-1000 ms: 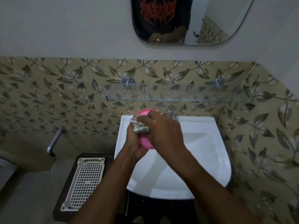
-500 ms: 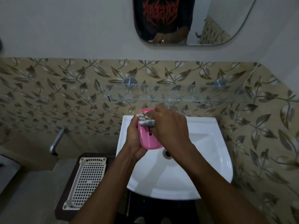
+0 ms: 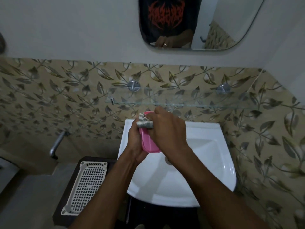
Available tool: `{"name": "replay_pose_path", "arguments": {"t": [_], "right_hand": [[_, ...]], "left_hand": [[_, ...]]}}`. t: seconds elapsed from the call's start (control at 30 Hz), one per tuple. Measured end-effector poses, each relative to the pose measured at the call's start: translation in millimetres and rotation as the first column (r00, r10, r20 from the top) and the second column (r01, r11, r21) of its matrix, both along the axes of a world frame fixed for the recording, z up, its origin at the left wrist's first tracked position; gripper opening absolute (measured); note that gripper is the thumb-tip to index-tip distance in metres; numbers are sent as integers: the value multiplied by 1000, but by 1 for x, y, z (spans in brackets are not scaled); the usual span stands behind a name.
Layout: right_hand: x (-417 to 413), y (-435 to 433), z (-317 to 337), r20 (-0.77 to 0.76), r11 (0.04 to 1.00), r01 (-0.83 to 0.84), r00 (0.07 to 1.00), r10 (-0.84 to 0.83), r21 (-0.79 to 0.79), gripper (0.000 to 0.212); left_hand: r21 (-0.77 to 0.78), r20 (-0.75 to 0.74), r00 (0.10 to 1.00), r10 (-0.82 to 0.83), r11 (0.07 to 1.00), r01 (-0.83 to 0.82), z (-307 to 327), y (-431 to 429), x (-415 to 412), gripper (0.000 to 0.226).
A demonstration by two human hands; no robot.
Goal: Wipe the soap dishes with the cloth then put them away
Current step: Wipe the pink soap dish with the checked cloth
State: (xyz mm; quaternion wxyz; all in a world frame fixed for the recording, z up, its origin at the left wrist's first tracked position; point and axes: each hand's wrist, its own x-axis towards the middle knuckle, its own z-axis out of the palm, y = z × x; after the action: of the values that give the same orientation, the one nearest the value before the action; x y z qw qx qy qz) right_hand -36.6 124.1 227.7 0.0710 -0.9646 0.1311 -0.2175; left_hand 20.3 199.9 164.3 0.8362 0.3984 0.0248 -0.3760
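A pink soap dish [image 3: 149, 143] is held on edge above the back left of the white washbasin [image 3: 206, 162]. My left hand [image 3: 136, 142] grips the dish from its left side and underneath. My right hand [image 3: 166, 131] grips a bunched grey-and-white striped cloth [image 3: 144, 123] and presses it against the dish's far end. The right hand hides the right side of the dish.
A white perforated plastic tray [image 3: 87, 185] lies on a dark stand left of the basin. A glass shelf [image 3: 181, 103] runs along the leaf-patterned wall just above my hands. A metal tap [image 3: 57, 143] sticks out at the left. A mirror [image 3: 189, 22] hangs above.
The cloth has gone from the dish's middle up to its far end, and more of the pink dish shows below my right hand. Both hands stay above the basin.
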Motion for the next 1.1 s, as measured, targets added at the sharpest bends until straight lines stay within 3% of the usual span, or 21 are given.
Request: {"name": "replay_pose_path", "arguments": {"t": [0.1,0.17,0.3,0.4,0.57,0.67,0.83,0.97,1.1], "right_hand": [[1,1,-1,28,999,-3,1000,2,38,20],[-5,6,-6,-31,996,-66,997,68,64,29],[-36,19,-22,-78,985,-160,983,165,68,32],[-49,18,-26,-99,986,-132,985,142,101,32],[-45,-2,-15,-55,975,89,995,-80,202,18],[-47,6,-18,7,977,54,998,-57,208,20],[-52,24,-19,-1,959,-118,992,123,259,34],[-47,-4,-10,11,944,18,1000,-22,328,17],[-46,5,-7,26,945,102,993,-115,310,21]], "left_hand": [[19,15,1000,15,1000,-15,-4,-1,-3,58],[5,-39,999,35,999,-35,-6,3,2,62],[-28,-69,998,-12,1000,10,0,14,15,89],[-64,-25,1000,-2,998,0,3,14,18,86],[-89,-2,999,-34,995,33,5,12,15,77],[-129,-19,1000,19,991,-21,4,10,12,88],[-133,-3,996,85,987,-84,8,9,10,83],[-148,19,998,60,987,-57,12,9,9,89],[-160,11,995,96,983,-93,12,4,7,86]]}}
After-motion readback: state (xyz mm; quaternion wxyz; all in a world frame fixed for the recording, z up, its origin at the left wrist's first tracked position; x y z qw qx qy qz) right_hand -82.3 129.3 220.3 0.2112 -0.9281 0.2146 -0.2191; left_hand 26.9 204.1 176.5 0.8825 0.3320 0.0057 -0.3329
